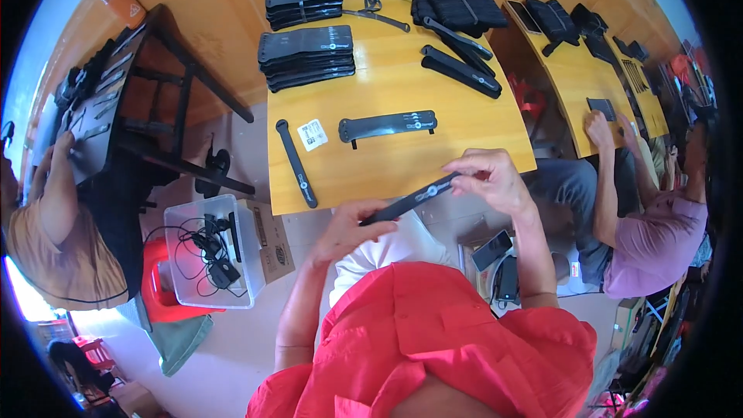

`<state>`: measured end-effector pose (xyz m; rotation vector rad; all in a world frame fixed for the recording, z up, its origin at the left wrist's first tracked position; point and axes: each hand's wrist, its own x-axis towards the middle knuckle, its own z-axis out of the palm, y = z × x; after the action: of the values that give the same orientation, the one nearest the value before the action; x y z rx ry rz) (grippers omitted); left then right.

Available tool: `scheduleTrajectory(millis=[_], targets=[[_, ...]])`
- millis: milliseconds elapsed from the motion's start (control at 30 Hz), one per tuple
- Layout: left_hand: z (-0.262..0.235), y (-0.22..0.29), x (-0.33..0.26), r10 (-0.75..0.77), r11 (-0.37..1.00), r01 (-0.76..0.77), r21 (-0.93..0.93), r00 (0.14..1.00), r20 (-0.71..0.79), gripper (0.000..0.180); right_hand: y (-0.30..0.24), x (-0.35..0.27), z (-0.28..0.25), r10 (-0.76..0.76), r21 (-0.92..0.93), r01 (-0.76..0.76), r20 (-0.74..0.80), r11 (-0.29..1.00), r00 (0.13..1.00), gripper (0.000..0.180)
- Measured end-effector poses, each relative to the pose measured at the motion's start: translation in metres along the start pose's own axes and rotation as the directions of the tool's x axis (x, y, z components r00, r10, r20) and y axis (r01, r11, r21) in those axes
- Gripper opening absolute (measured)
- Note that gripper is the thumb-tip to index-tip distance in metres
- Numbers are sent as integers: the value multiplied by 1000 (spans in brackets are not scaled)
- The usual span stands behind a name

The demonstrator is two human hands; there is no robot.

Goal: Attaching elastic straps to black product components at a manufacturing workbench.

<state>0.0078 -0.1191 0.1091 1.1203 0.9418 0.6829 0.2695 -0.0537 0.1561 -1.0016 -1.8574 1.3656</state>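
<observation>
A flat black strap (418, 197) with white print stretches between my two hands, just off the table's front edge. My left hand (348, 231) pinches its lower left end between thumb and fingers. The upper right end is in the closed fingers of my right hand (491, 178). On the yellow table (472, 133) a single black strap (296, 164) lies lengthwise at the left. Beside it is a white printed label (313, 134). In the middle lies a wider black printed piece (391, 125), with small dark tabs showing below it.
Stacked black straps (306, 48) sit at the table's back left, a tied bundle (457, 6) at the back right, loose straps (460, 71) in front. A clear bin (209, 263) of cables stands on the floor at left. People work at tables on both sides.
</observation>
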Motion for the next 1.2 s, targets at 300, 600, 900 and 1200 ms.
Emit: scheduleTrajectory(millis=[300, 600, 900, 1200], targets=[[-44, -36, 15, 37, 999, -29, 31, 952, -304, 20, 72, 16, -14, 337, 184, -299, -233, 936, 912, 7], [-65, -50, 74, 136, 990, -123, 66, 734, -665, 19, 118, 55, 1, 336, 338, -210, -378, 918, 863, 7], [-73, -69, 110, 352, 933, -138, 332, 538, -766, 13, 160, 82, 13, 243, 274, -96, -575, 957, 782, 6], [-69, -68, 112, 323, 946, -192, 262, 482, -815, 15, 169, 81, 24, 45, -22, -88, -726, 996, 686, 8]])
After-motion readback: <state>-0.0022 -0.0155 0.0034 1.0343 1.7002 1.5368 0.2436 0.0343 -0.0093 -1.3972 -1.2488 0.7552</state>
